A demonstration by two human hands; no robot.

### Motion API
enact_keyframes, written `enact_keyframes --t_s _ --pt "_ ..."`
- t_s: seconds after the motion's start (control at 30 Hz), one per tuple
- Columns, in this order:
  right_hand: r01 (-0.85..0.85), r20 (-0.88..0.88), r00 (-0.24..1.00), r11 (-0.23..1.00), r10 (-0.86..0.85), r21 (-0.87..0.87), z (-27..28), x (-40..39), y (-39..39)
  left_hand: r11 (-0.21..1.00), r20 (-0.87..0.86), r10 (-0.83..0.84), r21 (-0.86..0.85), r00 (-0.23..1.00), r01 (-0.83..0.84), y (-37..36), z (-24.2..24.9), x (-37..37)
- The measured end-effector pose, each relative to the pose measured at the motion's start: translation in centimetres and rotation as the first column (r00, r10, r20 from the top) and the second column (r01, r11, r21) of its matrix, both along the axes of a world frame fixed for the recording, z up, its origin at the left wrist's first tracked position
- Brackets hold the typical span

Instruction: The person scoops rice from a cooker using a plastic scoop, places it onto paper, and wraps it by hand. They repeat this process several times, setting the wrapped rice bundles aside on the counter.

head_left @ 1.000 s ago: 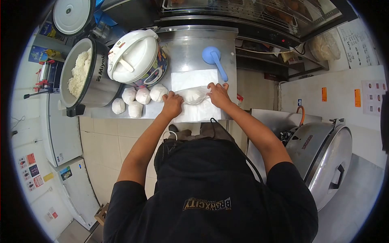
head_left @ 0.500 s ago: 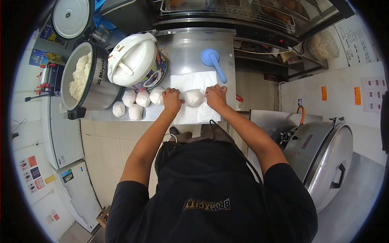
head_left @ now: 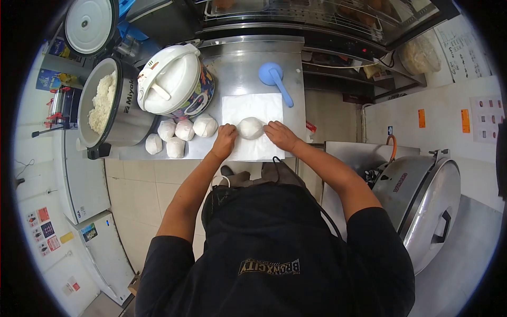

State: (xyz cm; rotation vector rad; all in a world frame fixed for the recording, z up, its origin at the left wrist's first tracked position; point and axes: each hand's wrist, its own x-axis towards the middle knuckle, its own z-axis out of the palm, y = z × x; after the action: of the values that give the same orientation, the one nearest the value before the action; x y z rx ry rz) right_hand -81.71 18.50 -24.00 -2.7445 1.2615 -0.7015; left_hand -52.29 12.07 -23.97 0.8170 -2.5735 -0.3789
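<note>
Half-full rice pot (head_left: 113, 103), lid (head_left: 88, 24) off

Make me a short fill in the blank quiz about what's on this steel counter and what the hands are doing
1. Both hands, the left hand and the right hand, press against a white ____ lying on the white paper sheet.
2. The scoop above the sheet is ____ in colour.
3. The number of finished wrapped balls grouped left of the sheet is ____.
4. The open steel cooker holds cooked ____.

Missing words: ball (rice parcel); blue; five; rice
</note>
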Motion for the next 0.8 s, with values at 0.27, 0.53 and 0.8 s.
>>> enact_keyframes --t_s 0.27,0.53,0.8 --pt "0.102 -0.144 0.985 0.994 -0.096 0.034 1.1 0.4 3.4 0.998 0.076 -0.057 0.039 0.995 0.054 4.2 0.4 1.2" --pt "0.263 0.017 0.962 0.944 -0.271 0.200 0.9 2.3 3.5 0.919 0.126 0.077 0.375 0.989 -0.119 3.8 3.8 -1.9" --pt "0.405 0.072 0.882 0.828 -0.465 0.388 2.1 3.0 3.5 0.491 0.495 0.462 0.548 0.736 -0.677 -2.2 3.4 -8.8"
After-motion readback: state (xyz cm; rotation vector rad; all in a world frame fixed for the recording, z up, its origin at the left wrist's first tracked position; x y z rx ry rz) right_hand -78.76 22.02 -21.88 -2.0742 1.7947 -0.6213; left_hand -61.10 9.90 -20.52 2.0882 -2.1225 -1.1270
